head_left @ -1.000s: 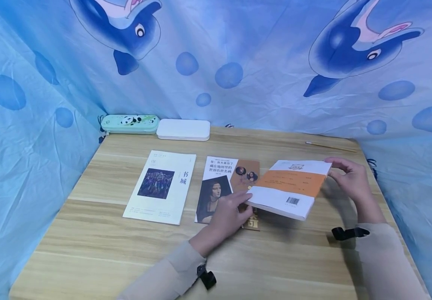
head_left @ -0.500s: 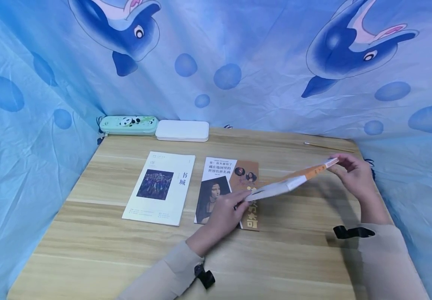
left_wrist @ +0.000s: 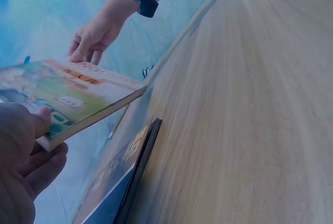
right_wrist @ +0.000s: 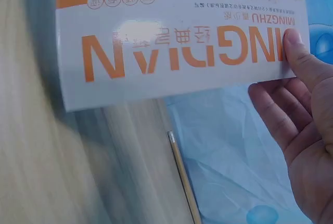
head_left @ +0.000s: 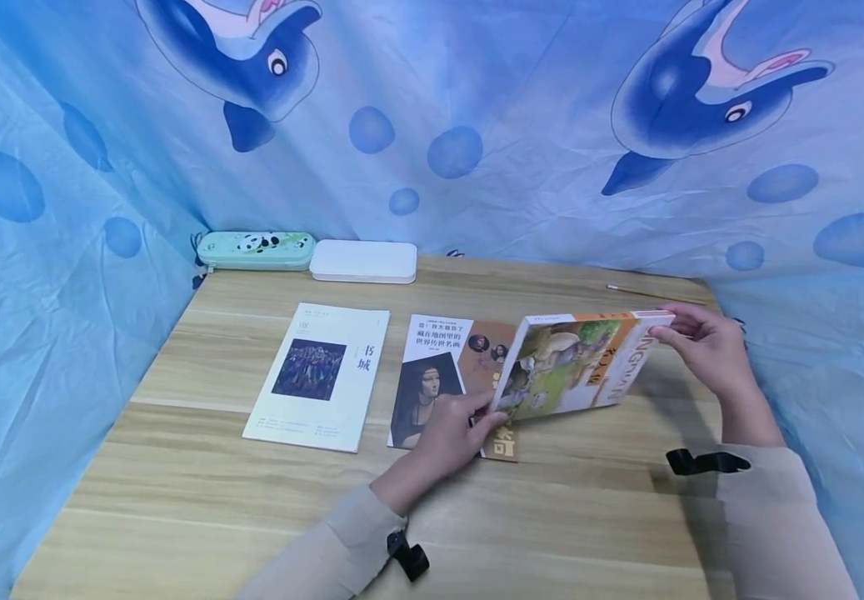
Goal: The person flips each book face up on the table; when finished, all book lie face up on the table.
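Both hands hold a paperback book [head_left: 566, 367] tilted above the right half of the table, its picture cover with orange and white bands facing the head camera. My left hand [head_left: 446, 437] pinches its left edge, thumb on the cover and fingers beneath, as the left wrist view shows. At the far right corner my right hand [head_left: 709, 346] pinches it, thumb over the large orange letters [right_wrist: 182, 52]. Partly under the left hand lies a brown and white book [head_left: 432, 333] with a portrait on its cover. Left of that is a cream magazine [head_left: 319, 375] with a dark picture.
A green panda pencil case [head_left: 255, 250] and a white flat box [head_left: 364, 261] stand at the table's back left edge. A pencil [head_left: 652, 293] lies at the back right. Blue dolphin-print cloth [head_left: 521, 100] hangs behind and beside the wooden table [head_left: 199, 508].
The held book has turned over between the hands: its white and orange back with a barcode faced up, then it stood edge-on, and now the picture cover shows. The other items stayed put.
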`<control>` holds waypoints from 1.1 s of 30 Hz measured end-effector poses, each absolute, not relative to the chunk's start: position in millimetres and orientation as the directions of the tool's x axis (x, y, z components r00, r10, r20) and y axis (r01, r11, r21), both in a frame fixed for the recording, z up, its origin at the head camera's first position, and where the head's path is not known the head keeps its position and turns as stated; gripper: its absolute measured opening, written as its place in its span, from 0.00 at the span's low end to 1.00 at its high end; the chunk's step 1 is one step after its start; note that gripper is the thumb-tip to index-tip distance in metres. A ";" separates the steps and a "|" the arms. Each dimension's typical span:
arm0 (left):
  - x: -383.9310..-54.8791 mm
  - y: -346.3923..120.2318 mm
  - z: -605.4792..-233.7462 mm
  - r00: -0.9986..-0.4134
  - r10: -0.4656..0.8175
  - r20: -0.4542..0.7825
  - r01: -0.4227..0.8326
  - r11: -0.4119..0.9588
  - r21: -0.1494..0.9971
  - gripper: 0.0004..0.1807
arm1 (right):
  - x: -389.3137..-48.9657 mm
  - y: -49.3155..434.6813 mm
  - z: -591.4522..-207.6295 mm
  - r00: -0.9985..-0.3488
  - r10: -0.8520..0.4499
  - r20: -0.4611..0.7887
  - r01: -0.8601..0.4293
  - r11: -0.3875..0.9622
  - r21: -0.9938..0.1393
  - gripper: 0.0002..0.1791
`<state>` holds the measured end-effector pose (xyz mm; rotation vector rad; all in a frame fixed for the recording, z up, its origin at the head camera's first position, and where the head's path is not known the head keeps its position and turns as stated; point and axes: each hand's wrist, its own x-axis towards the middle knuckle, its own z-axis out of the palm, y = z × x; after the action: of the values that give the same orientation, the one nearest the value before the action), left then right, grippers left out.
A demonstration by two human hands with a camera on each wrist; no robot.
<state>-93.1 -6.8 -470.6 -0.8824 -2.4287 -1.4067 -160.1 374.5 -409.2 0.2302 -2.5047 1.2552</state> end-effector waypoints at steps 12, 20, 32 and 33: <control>-88.5 -2.3 -476.7 -0.882 0.418 0.216 0.347 0.267 0.899 0.28 | -168.3 369.0 -423.4 -0.973 0.025 0.230 -0.166 0.618 -0.768 0.25; -88.6 -0.3 -482.8 -0.924 0.382 0.011 0.095 0.201 0.975 0.41 | -177.5 362.1 -434.3 -0.991 0.007 0.133 -0.096 0.659 -0.746 0.27; -87.1 1.6 -488.4 -0.944 0.329 0.030 0.134 0.296 0.946 0.42 | -187.5 350.2 -447.9 -0.998 -0.044 0.048 -0.065 0.685 -0.726 0.29; -86.6 1.6 -488.4 -0.944 0.325 0.049 0.159 0.320 0.934 0.41 | -188.0 349.3 -450.0 -0.997 -0.062 0.039 -0.071 0.685 -0.725 0.29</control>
<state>-86.6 1.6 -488.4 -0.4931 -2.6684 -1.8590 -188.0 349.3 -450.0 0.1136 -2.8735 1.2378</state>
